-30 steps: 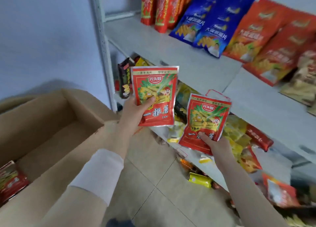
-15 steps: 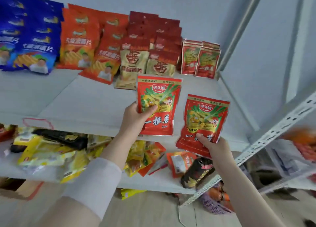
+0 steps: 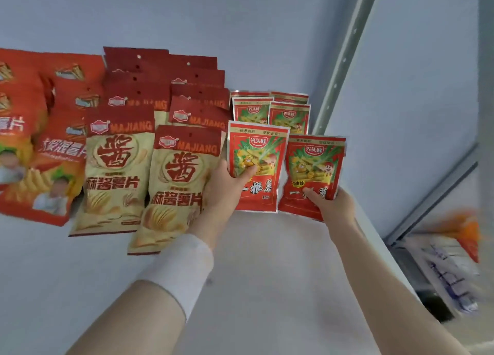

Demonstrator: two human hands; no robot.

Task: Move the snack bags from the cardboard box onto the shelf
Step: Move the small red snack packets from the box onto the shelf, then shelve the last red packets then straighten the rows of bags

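Note:
My left hand (image 3: 227, 188) grips a red snack bag (image 3: 258, 151) with green and yellow print, thumb on its front. My right hand (image 3: 331, 205) holds a matching red snack bag (image 3: 315, 164) by its lower edge. Both bags stand upright, side by side, low over the white shelf (image 3: 267, 261), just in front of a small row of the same red bags (image 3: 270, 111) against the back wall. The cardboard box is out of view.
Left of my hands stand beige MAJIANG chip bags (image 3: 173, 188), dark red bags behind them and orange chip bags (image 3: 34, 151) at the far left. A grey metal shelf post (image 3: 344, 57) rises at the right. Blurred packets (image 3: 454, 261) lie on a lower level at the right.
The view has swung from the box and lower shelves up to the top shelf's right end. Both hands have carried their bags forward, up to the row of matching bags.

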